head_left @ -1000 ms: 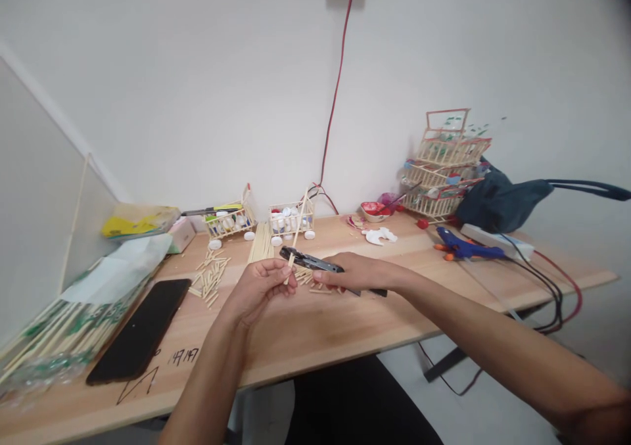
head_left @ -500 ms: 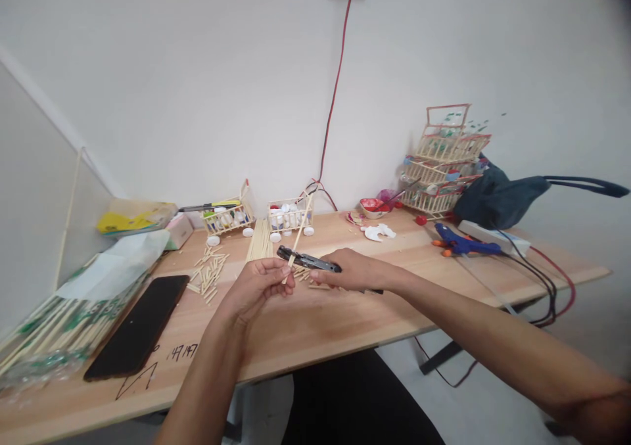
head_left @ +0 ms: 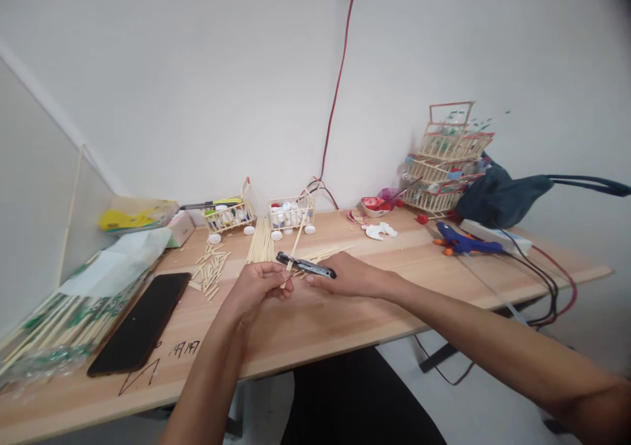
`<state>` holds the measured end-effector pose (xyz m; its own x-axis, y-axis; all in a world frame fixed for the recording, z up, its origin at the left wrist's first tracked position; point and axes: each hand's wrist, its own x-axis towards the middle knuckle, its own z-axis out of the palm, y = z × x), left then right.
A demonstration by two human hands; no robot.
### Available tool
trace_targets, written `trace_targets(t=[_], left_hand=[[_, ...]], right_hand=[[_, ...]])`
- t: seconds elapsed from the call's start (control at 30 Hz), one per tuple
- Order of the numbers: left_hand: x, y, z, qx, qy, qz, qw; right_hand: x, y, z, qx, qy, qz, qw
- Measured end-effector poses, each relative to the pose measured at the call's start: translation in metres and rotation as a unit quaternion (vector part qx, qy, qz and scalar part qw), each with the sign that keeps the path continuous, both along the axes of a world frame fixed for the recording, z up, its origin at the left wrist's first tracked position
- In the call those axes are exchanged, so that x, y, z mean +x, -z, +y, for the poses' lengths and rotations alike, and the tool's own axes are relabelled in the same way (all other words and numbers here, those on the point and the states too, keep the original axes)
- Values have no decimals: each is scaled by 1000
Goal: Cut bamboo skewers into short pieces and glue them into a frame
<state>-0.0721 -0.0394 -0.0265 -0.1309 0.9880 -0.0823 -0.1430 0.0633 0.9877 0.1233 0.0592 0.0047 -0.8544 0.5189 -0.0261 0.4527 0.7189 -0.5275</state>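
Note:
My left hand [head_left: 257,288] pinches a thin bamboo stick [head_left: 294,246] that slants up and away over the wooden table [head_left: 315,327]. My right hand [head_left: 351,276] is closed round a pair of dark pliers [head_left: 305,265], whose jaws sit on the stick just above my left fingertips. Short cut stick pieces [head_left: 211,272] lie scattered to the left, and a bundle of long sticks [head_left: 261,241] lies just beyond my hands.
Two small stick carts [head_left: 290,213] with bottle caps stand at the back. A black phone [head_left: 140,322] and bagged skewers [head_left: 59,327] lie left. A blue glue gun [head_left: 463,242], stacked stick baskets [head_left: 444,162], a dark bag [head_left: 503,198] and cables occupy the right.
The stick is shorter now above the pliers; a few long stick pieces show on the table behind my right hand. Both hands have stayed close together.

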Motion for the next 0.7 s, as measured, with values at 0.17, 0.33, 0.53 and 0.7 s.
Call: trace_targets(t=[0.17, 0.33, 0.53, 0.7], left_hand=[[-4, 6, -7, -10, -11, 24, 1000], [-14, 16, -28, -1, -36, 16, 999], [-18, 21, -46, -12, -72, -4, 997], [-17, 22, -43, -10, -86, 0, 996]], right_hand=[[-6, 4, -4, 29, -11, -38, 999], [-17, 9, -15, 67, -35, -61, 995], [-31, 19, -28, 65, -25, -55, 996], [-34, 19, -32, 60, -15, -52, 997]])
